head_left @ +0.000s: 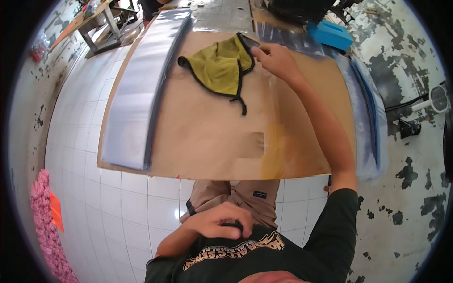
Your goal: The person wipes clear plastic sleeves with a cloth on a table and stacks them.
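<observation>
White floor tiles surround a cardboard-topped counter [203, 141]; an olive garment with black trim [219, 70] is spread on it, pinched at its top corner by the right hand [273, 59]; the left hand [219, 221], loosely curled and empty, rests against the shirt; clear bags [137, 89] lie unused, so packing seems barely begun.

Around my tabletop: plastic sheets, a blue box, tiled floor

A brown board tabletop [203, 137] sits in front of me, with a long stack of clear plastic sheets [137, 89] along its left edge and more clear sheets [368, 122] hanging off its right side. A blue box [330, 34] rests at the far right corner. White floor tiles [94, 198] spread to my left, where a pink fluffy heap [45, 221] with an orange tag [55, 211] lies. A metal-legged bench [96, 23] stands far left.
</observation>
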`<control>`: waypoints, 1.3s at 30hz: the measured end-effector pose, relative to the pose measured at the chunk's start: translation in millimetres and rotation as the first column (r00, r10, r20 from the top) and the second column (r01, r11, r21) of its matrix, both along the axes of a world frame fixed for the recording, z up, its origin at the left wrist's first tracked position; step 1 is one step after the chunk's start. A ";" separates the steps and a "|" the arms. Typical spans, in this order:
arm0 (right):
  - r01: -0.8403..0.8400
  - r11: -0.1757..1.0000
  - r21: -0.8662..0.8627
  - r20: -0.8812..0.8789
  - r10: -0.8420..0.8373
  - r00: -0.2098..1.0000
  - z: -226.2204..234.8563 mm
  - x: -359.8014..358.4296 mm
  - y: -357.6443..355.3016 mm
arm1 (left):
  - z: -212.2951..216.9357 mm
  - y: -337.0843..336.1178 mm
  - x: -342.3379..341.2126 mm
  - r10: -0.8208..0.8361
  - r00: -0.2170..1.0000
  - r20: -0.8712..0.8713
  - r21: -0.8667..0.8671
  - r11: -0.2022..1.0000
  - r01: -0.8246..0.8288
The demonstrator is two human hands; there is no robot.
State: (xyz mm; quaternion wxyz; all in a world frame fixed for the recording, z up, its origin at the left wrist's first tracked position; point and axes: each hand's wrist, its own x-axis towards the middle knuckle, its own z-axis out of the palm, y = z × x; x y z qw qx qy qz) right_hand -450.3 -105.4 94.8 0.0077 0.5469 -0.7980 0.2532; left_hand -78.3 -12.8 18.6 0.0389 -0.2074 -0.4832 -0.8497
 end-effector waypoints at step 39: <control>-0.076 0.955 -0.288 0.881 0.296 0.369 109.9 44.7 216.3 | 234.0 -119.0 -137.4 0.556 0.654 -0.513 -0.771 0.035 -0.635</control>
